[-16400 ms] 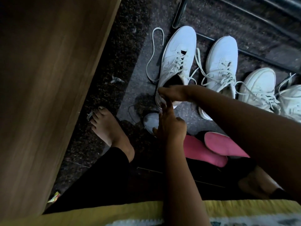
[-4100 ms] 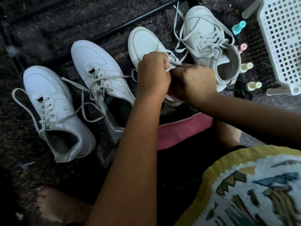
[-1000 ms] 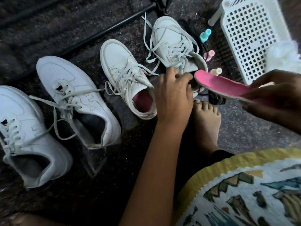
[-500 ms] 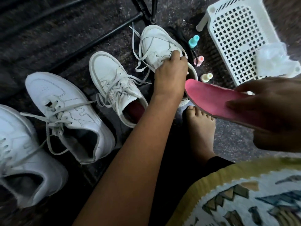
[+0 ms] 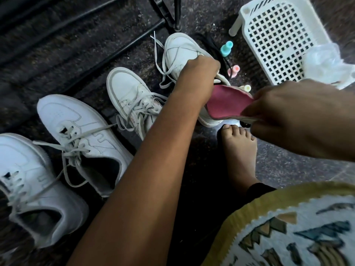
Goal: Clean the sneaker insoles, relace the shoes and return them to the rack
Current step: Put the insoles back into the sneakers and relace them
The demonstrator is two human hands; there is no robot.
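Note:
Several white sneakers stand in a row on the dark floor. My left hand (image 5: 199, 71) grips the tongue area of the far right sneaker (image 5: 177, 48), covering its opening. My right hand (image 5: 284, 116) pinches a pink insole (image 5: 225, 101), bent lengthwise, its front end at that sneaker's opening. To the left stand a cream sneaker (image 5: 128, 93) with loose laces and two white sneakers (image 5: 76, 129) (image 5: 28, 185) with dark openings.
A white plastic basket (image 5: 276, 35) lies tipped at the upper right with a crumpled clear bag (image 5: 326, 62) beside it. Small coloured bottles (image 5: 226, 48) and black laces (image 5: 209, 41) lie by the sneaker. Black rack bars (image 5: 119, 48) run behind. My bare foot (image 5: 240, 150) rests below the insole.
My left hand has slid from the sneaker's heel up to its tongue. My right hand brought the pink insole left and down to the sneaker's opening and bent it.

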